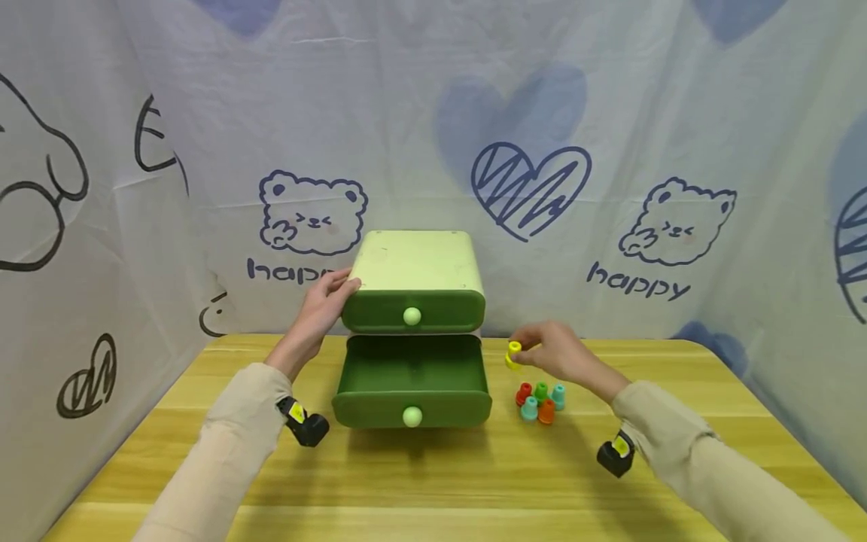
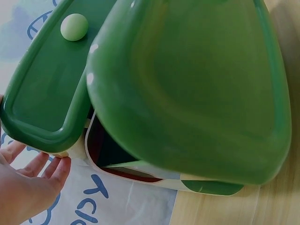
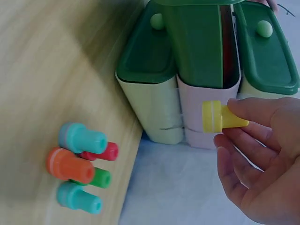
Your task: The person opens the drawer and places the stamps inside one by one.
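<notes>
A drawer cabinet [image 1: 416,260] with a pale green top and dark green fronts stands on the table. Its middle drawer [image 1: 412,365] [image 3: 197,51] is pulled out, and the part of its inside that shows holds nothing. My left hand [image 1: 323,305] [image 2: 35,183] touches the upper left side of the cabinet, fingers extended. Right of the cabinet, my right hand [image 1: 555,350] [image 3: 262,150] pinches a yellow peg-like piece [image 1: 513,354] [image 3: 220,117] between thumb and fingers, above the table. In the right wrist view the top and bottom drawers are closed.
Several similar pieces stand grouped on the table right of the cabinet: a red one [image 1: 523,394], a green one [image 1: 540,391], an orange one [image 1: 546,412] and two light blue ones [image 1: 530,409]. A printed cloth [image 1: 420,150] hangs behind the table [image 1: 420,497].
</notes>
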Demonstrator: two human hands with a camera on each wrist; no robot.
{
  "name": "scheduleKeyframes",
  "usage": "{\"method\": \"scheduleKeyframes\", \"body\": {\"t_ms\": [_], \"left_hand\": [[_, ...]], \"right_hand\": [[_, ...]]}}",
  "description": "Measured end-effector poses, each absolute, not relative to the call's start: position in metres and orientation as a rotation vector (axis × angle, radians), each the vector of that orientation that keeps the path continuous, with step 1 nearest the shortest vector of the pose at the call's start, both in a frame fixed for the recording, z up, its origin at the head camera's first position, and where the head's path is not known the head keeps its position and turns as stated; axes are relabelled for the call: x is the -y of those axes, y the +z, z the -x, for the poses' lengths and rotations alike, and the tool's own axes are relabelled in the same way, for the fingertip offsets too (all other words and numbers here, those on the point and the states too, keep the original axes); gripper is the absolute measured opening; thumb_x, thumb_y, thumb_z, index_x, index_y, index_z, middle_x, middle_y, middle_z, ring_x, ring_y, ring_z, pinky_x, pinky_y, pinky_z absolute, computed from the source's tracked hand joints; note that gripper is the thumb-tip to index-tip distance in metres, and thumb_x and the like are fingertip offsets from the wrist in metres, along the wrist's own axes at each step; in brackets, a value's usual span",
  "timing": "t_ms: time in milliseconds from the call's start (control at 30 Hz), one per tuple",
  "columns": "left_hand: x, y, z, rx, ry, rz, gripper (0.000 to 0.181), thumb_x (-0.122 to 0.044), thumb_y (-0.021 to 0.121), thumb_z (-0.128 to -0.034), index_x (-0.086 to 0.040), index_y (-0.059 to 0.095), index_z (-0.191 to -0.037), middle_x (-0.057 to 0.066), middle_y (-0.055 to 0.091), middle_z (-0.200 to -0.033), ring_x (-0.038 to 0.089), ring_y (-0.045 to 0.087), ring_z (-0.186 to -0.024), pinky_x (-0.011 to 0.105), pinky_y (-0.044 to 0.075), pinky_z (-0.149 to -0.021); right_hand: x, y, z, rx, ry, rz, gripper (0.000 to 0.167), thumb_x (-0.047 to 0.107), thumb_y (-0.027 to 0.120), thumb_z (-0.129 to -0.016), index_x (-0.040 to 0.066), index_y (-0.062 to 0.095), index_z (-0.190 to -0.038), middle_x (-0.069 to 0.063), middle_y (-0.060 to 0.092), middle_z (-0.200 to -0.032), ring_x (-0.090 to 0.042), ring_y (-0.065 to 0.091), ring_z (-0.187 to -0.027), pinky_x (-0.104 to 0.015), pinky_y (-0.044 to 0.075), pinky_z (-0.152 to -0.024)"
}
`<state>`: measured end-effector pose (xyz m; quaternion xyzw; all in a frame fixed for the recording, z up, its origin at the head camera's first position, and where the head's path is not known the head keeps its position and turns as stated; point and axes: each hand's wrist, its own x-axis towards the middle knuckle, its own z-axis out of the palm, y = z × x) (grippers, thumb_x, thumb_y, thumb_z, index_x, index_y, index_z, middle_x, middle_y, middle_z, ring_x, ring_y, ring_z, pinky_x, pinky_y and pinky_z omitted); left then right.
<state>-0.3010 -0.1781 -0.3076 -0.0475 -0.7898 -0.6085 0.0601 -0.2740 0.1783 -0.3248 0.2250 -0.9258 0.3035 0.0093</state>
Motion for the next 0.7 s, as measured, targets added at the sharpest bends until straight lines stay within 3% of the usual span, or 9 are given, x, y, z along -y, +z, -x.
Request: {"method": "scheduleKeyframes", "body": {"t_ms": [400, 700], "left_hand": [[0.178, -0.308, 0.300, 2.374, -1.858, 0.158, 0.061, -0.032, 0.052, -0.0984, -0.005, 0.033, -0.149, 0.020, 0.038, -0.146, 0.033, 0.039, -0.131, 0.045, 0.031, -0.109], [0.177, -0.306, 0.300, 2.381, -1.844, 0.131, 0.060, -0.032, 0.052, -0.0980, -0.005, 0.034, -0.149, 0.019, 0.038, -0.146, 0.033, 0.038, -0.131, 0.045, 0.031, -0.109]], "right_hand": [[-0.157, -0.302, 0.282, 2.885, 0.914, -0.855, 0.023, 0.014, 0.072, -0.086, 0.000, 0.072, -0.105, -0.006, 0.072, -0.094, -0.024, 0.065, -0.087, -0.039, 0.054, -0.075], [-0.133, -0.298, 0.282, 2.872, 0.758, -1.090, 0.019, 0.020, 0.073, -0.087, 0.004, 0.073, -0.099, 0.002, 0.070, -0.087, -0.013, 0.062, -0.079, -0.031, 0.051, -0.070]]}}
